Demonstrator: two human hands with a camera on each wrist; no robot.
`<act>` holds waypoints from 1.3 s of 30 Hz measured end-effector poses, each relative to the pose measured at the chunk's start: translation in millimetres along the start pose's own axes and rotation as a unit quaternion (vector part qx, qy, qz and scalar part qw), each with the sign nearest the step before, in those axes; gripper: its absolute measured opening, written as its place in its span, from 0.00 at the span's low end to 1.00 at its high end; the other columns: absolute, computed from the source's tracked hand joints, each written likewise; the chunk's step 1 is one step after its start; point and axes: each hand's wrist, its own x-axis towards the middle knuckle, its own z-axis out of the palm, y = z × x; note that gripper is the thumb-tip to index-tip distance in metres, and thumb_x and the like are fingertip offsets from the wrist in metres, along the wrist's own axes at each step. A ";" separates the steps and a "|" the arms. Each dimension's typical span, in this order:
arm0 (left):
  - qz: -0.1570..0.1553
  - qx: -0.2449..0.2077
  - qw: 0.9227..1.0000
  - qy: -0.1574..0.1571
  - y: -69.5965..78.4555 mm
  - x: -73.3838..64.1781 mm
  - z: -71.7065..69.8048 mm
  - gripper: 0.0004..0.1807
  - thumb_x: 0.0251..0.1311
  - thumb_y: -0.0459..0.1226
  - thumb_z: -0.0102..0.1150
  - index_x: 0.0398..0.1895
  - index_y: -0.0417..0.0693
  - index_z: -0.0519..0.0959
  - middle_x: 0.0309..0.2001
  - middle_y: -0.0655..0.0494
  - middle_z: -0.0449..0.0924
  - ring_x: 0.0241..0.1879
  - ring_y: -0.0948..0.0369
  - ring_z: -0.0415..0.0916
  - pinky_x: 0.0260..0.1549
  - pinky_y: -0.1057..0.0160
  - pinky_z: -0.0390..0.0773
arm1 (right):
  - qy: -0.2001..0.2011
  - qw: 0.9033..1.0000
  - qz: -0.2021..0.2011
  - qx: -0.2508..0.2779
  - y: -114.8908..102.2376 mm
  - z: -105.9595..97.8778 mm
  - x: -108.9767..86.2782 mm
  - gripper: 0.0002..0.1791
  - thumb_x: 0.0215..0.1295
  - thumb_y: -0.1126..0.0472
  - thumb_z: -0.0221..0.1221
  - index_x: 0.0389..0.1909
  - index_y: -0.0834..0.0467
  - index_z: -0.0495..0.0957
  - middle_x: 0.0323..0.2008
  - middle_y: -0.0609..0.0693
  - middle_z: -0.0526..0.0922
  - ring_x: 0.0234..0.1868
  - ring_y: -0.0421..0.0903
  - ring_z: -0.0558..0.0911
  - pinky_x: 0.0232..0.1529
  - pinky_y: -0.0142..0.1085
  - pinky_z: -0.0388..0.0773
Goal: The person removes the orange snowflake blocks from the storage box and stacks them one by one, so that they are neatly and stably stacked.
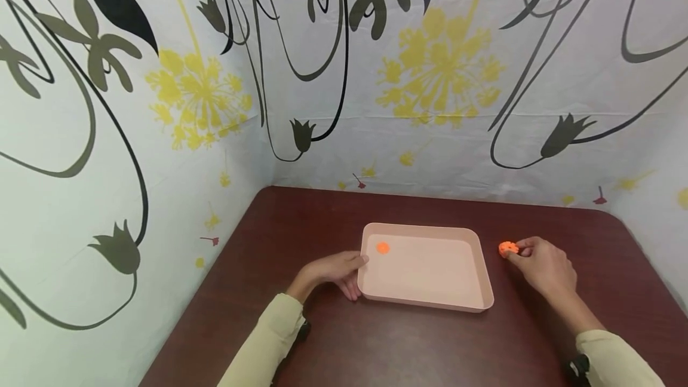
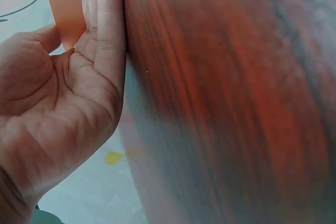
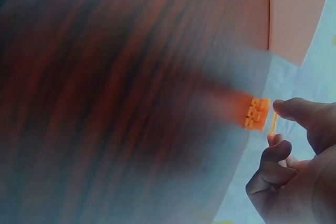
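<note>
A shallow pale-pink tray (image 1: pixel 424 267) lies on the table with one flat orange disc (image 1: pixel 383 248) in its far left corner. My left hand (image 1: pixel 335 270) grips the tray's left side, thumb over the rim and fingers along the outer wall; the left wrist view shows the palm (image 2: pixel 58 93) beside it. Right of the tray, my right hand (image 1: pixel 545 267) pinches a thin orange disc (image 3: pixel 273 123) on edge between thumb and fingertips. Close by the held disc is a small stack of notched orange pieces (image 3: pixel 255 114), on the table's surface.
The dark reddish-brown table (image 1: pixel 408 345) has rounded far corners. Flower-patterned white cloth (image 1: pixel 333 94) hangs behind it and along the left side. Both forearms wear pale sleeves (image 1: pixel 269 339) with dark bands at the wrists.
</note>
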 end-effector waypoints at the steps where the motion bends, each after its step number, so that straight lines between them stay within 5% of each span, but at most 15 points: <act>1: 0.000 -0.002 1.000 0.000 0.3 -0.1 0.0 0.19 0.86 0.48 0.39 0.50 0.42 0.74 0.23 0.43 0.86 0.21 0.54 0.87 0.23 0.54 0.91 | -0.001 1.000 0.000 0.000 0.1 0.2 0.3 0.28 0.64 0.45 0.72 0.51 0.66 0.82 0.34 0.57 0.86 0.27 0.50 0.78 0.18 0.38 0.68; 14: -0.002 0.007 1.000 -0.001 6.8 -0.5 -0.5 0.20 0.86 0.47 0.39 0.51 0.40 0.74 0.23 0.45 0.86 0.21 0.56 0.87 0.25 0.55 0.91 | 0.030 0.999 -0.023 0.001 -4.5 -1.8 -1.0 0.29 0.64 0.47 0.71 0.54 0.66 0.79 0.40 0.60 0.81 0.34 0.55 0.80 0.23 0.39 0.69; 25: -0.003 0.000 1.000 -0.001 8.3 -2.4 -2.0 0.19 0.86 0.47 0.38 0.53 0.41 0.72 0.22 0.45 0.85 0.20 0.56 0.86 0.23 0.56 0.91 | 0.076 0.987 -0.124 0.067 -72.5 0.3 -11.1 0.27 0.67 0.47 0.71 0.60 0.54 0.79 0.32 0.52 0.79 0.27 0.43 0.72 0.27 0.35 0.65; 29: -0.002 -0.006 1.000 -0.002 7.2 -1.3 -3.4 0.19 0.87 0.47 0.37 0.54 0.41 0.72 0.22 0.44 0.85 0.20 0.55 0.86 0.23 0.55 0.91 | 0.034 0.981 -0.139 0.130 -96.0 13.0 -15.6 0.26 0.69 0.47 0.70 0.64 0.48 0.77 0.36 0.51 0.82 0.33 0.43 0.76 0.29 0.33 0.71; 34: -0.003 -0.010 1.000 -0.003 4.6 0.3 -3.7 0.19 0.86 0.47 0.37 0.54 0.42 0.72 0.22 0.44 0.85 0.20 0.56 0.86 0.23 0.55 0.91 | -0.060 0.965 -0.099 0.233 -115.8 34.4 -18.9 0.29 0.73 0.46 0.66 0.70 0.44 0.71 0.48 0.57 0.83 0.39 0.51 0.85 0.30 0.35 0.84; 39: -0.005 -0.009 1.000 -0.002 2.4 -2.0 -2.1 0.19 0.86 0.47 0.39 0.54 0.41 0.73 0.23 0.45 0.85 0.21 0.56 0.87 0.24 0.56 0.91 | -0.094 0.949 -0.083 0.288 -133.5 55.2 -21.0 0.28 0.71 0.51 0.69 0.69 0.46 0.73 0.47 0.62 0.86 0.35 0.57 0.89 0.23 0.42 0.87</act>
